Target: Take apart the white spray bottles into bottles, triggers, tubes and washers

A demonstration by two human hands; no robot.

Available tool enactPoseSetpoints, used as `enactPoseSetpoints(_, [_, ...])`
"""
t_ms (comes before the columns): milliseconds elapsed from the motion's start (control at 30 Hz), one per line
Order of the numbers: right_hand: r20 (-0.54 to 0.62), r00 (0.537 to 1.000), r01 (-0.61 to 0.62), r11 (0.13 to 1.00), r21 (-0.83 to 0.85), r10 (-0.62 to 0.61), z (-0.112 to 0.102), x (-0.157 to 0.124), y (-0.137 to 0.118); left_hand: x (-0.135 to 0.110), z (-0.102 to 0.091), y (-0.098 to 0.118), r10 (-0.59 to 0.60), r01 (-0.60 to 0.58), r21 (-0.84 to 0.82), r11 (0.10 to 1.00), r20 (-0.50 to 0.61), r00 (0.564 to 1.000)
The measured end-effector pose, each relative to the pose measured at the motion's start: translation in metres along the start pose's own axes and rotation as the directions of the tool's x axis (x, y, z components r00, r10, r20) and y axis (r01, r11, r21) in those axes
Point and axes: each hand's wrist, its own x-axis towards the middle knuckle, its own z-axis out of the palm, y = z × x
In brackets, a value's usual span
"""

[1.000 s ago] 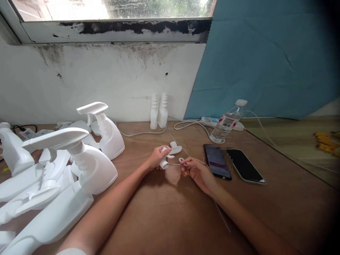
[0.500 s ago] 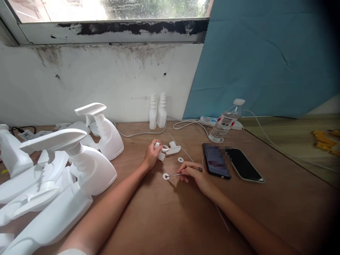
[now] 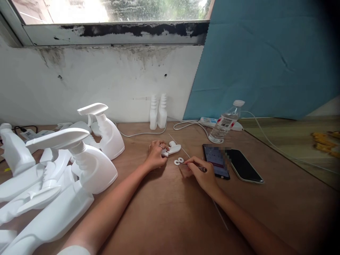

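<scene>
Head view: nearest me on the counter (image 3: 164,223), a white bottle (image 3: 53,216) lies on its side at the left, and a thin pale tube (image 3: 221,217) shows at the right. Just beyond, a white spray bottle (image 3: 99,170) stands with its trigger head on. My right hand (image 3: 202,173) is closed, thumb and fingers pinched on a thin metal tool (image 3: 195,166), its tip at the nearer of two white rings (image 3: 176,162) that lie side by side. My left hand (image 3: 157,154) has its fingers bent down over a small white part (image 3: 165,153), touching it; how firmly it grips, I cannot tell. Just past those fingers lies a loose sprayer head (image 3: 174,149). Two phones (image 3: 247,165) lie right of my right hand. Farther back are a second upright spray bottle (image 3: 113,138), a water bottle (image 3: 223,128) and two small white bottles (image 3: 153,118) near the wall (image 3: 119,81), below the window (image 3: 159,10); a blue cloth (image 3: 252,60) hangs to the right
</scene>
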Motion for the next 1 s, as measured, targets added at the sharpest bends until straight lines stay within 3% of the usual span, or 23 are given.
enactPoseSetpoints(133, [-0.008,1.0,0.019,1.0,-0.019,-0.02,0.001,0.0,0.002,0.002,-0.022,0.023,0.073,-0.089,0.113,0.99,0.134,0.988])
enactPoseSetpoints(267, [-0.054,0.996,0.065,0.998,0.0,-0.065,0.001,-0.001,0.004,-0.006,-0.077,0.083,0.206,-0.221,0.116,0.968,0.131,0.97])
enactPoseSetpoints(367, [-0.092,0.991,0.104,0.994,0.025,-0.102,0.0,-0.005,0.004,-0.033,-0.129,0.135,0.245,-0.259,0.091,0.962,0.138,0.96])
enactPoseSetpoints(467, [-0.107,0.984,0.142,0.99,0.014,-0.14,-0.001,-0.009,0.003,-0.081,-0.173,0.161,0.121,-0.147,0.158,0.976,0.167,0.978])
enactPoseSetpoints(533, [-0.108,0.982,0.155,0.988,-0.004,-0.154,-0.001,-0.011,0.001,-0.122,-0.191,0.154,-0.055,0.014,0.254,0.967,0.156,0.986])
enactPoseSetpoints(600, [-0.102,0.981,0.165,0.986,-0.014,-0.166,-0.001,-0.013,-0.001,-0.166,-0.2,0.13,-0.271,0.211,0.387,0.898,0.109,0.956])
enactPoseSetpoints(667, [-0.083,0.984,0.159,0.987,-0.002,-0.159,0.0,-0.014,-0.003,-0.208,-0.199,0.094,-0.473,0.401,0.541,0.739,-0.007,0.881])
enactPoseSetpoints(700, [-0.072,0.987,0.146,0.989,0.018,-0.144,0.001,-0.014,-0.004,-0.226,-0.197,0.076,-0.564,0.489,0.607,0.626,-0.081,0.822])
enactPoseSetpoints(767, [-0.057,0.993,0.103,0.992,0.074,-0.099,0.003,-0.015,-0.005,-0.256,-0.189,0.045,-0.629,0.585,0.677,0.446,-0.228,0.743])
enactPoseSetpoints(833, [-0.046,0.998,0.059,0.989,0.133,-0.053,0.005,-0.015,-0.006,-0.28,-0.181,0.027,-0.666,0.662,0.67,0.337,-0.327,0.67])
enactPoseSetpoints(900, [-0.036,0.999,0.028,0.983,0.184,-0.021,0.007,-0.015,-0.007,-0.301,-0.176,0.022,-0.68,0.66,0.671,0.337,-0.312,0.664])
enactPoseSetpoints(1000, [-0.025,0.999,-0.013,0.968,0.25,0.02,0.008,-0.014,-0.009,-0.329,-0.173,0.029,-0.665,0.564,0.672,0.48,-0.141,0.734])
